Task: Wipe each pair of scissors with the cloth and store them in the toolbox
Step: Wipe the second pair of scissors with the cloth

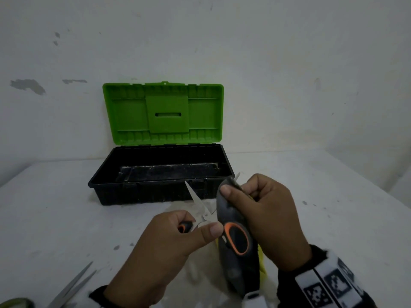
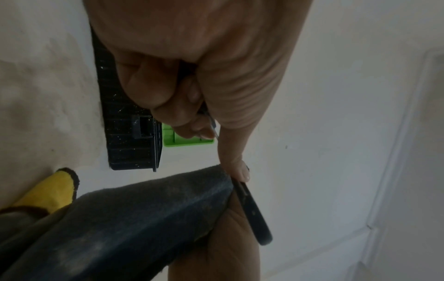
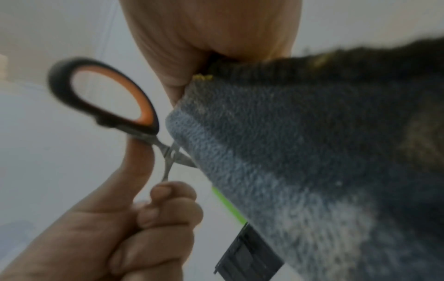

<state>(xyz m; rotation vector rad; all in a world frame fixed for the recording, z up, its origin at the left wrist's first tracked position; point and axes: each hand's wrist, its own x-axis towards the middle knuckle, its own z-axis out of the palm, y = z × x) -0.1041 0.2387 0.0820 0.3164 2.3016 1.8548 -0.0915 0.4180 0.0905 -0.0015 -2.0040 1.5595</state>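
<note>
A small pair of scissors with black and orange handles stands open between my hands. My left hand grips one handle, thumb by the pivot; its bare blade points up toward the toolbox. My right hand pinches a grey cloth with a yellow side around the other blade, whose tip pokes out above. The toolbox stands open behind, black base empty, green lid upright. In the right wrist view the scissors enter the cloth. In the left wrist view the cloth hangs below my left hand.
A second pair of scissors lies with its blades apart at the bottom left of the white table. A rounded green-yellow object peeks in at the corner. A white wall stands close behind the toolbox.
</note>
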